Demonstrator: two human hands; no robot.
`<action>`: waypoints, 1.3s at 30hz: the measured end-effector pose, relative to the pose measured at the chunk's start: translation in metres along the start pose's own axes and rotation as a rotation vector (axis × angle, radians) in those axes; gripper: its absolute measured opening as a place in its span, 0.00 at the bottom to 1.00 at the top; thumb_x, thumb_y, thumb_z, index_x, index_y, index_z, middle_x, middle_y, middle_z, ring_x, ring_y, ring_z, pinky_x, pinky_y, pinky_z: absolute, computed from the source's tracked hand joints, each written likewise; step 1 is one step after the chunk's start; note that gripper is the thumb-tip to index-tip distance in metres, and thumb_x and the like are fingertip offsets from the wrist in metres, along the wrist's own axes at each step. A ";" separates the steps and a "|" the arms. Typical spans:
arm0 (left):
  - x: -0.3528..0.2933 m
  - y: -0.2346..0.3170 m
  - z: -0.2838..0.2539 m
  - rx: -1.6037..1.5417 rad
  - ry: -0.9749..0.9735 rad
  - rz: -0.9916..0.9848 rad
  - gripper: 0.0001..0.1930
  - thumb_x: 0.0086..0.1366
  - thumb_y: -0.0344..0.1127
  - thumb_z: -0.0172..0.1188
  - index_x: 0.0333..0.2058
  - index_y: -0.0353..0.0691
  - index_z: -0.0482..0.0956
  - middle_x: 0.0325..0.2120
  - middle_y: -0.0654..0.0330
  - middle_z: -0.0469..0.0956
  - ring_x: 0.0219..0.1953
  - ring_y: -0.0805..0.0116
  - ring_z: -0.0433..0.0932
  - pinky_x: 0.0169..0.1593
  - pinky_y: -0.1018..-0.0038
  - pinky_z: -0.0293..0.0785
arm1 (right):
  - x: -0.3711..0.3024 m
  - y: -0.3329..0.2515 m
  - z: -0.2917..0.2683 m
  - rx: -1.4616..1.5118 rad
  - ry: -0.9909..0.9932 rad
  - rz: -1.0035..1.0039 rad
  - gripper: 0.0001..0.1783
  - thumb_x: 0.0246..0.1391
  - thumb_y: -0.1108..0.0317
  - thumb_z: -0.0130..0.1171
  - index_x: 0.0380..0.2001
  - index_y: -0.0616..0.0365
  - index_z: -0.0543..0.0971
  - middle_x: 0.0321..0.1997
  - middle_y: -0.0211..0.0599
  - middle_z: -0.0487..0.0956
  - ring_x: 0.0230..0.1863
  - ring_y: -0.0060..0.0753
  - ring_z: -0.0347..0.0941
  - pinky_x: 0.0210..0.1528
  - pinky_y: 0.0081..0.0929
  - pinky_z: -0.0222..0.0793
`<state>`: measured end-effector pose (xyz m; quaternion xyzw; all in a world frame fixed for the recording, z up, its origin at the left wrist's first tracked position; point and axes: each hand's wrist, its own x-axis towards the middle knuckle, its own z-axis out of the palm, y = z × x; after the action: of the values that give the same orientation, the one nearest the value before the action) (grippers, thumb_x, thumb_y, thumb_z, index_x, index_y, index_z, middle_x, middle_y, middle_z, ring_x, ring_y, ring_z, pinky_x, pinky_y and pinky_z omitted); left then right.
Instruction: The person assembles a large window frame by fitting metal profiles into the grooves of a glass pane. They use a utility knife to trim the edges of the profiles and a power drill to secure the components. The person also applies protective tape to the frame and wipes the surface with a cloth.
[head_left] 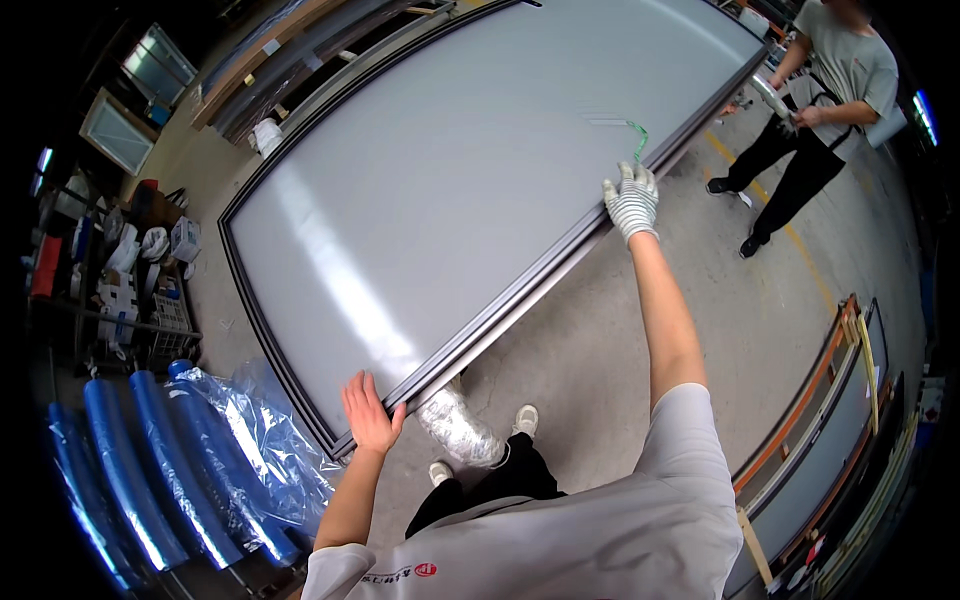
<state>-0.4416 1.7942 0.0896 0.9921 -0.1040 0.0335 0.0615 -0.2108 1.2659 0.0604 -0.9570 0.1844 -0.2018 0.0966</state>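
Note:
A large flat grey panel (450, 150) with a dark frame lies in front of me, running from near left to far right. My left hand (372, 415), bare, rests on its near-left corner, fingers stretched flat on the surface and thumb by the frame's edge. Farther along the same near edge, my right hand (632, 205) in a striped white glove lies over the frame with fingers spread. Just past the right hand, a green strip (640, 140) sits on the panel. Under the near edge shows a support wrapped in clear film (458, 425).
At the far right stands a co-worker (845, 70) holding a pale tube-like thing (772, 97). Blue film-covered rolls (140, 460) lie at the lower left, below a cluttered shelf rack (130, 285). Framed panels (830, 470) lean at the right. Long boards (260, 60) are stacked beyond the panel.

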 end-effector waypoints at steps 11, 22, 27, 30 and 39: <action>0.006 -0.009 0.000 -0.023 -0.061 -0.042 0.41 0.48 0.57 0.57 0.54 0.30 0.60 0.54 0.44 0.60 0.57 0.45 0.59 0.61 0.50 0.50 | 0.073 0.006 0.031 -0.578 -0.284 0.188 0.30 0.58 0.44 0.36 0.59 0.44 0.66 0.65 0.32 0.62 0.68 0.46 0.47 0.61 0.56 0.43; -0.006 -0.019 -0.010 -0.202 -0.009 -0.028 0.37 0.54 0.58 0.52 0.54 0.34 0.63 0.54 0.48 0.62 0.57 0.49 0.60 0.60 0.55 0.54 | -0.025 -0.158 -0.037 0.850 0.014 -0.322 0.16 0.53 0.68 0.57 0.45 0.59 0.77 0.49 0.38 0.75 0.51 0.35 0.70 0.56 0.33 0.63; -0.009 -0.024 -0.022 -0.816 0.037 -0.124 0.22 0.64 0.46 0.46 0.50 0.37 0.69 0.48 0.52 0.70 0.53 0.55 0.65 0.58 0.64 0.59 | -0.158 -0.266 -0.114 1.392 -0.321 -0.216 0.11 0.55 0.71 0.54 0.43 0.59 0.78 0.42 0.36 0.78 0.44 0.27 0.72 0.49 0.28 0.67; -0.012 -0.019 -0.057 -1.752 -0.137 -0.305 0.23 0.70 0.49 0.40 0.50 0.34 0.70 0.44 0.54 0.75 0.51 0.62 0.70 0.56 0.69 0.62 | -0.242 -0.309 -0.145 1.231 -0.511 -0.495 0.10 0.53 0.69 0.55 0.40 0.58 0.77 0.40 0.38 0.78 0.41 0.33 0.73 0.47 0.31 0.68; -0.077 -0.163 -0.104 -1.983 -0.512 -0.333 0.18 0.70 0.44 0.42 0.41 0.36 0.73 0.27 0.61 0.75 0.35 0.74 0.71 0.47 0.75 0.66 | -0.444 -0.416 -0.183 1.112 -0.745 -0.439 0.09 0.49 0.67 0.59 0.32 0.59 0.77 0.43 0.40 0.76 0.46 0.41 0.70 0.55 0.35 0.61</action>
<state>-0.4880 1.9820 0.1679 0.4752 0.0435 -0.2880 0.8303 -0.5354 1.7996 0.1771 -0.7863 -0.1890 0.0600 0.5852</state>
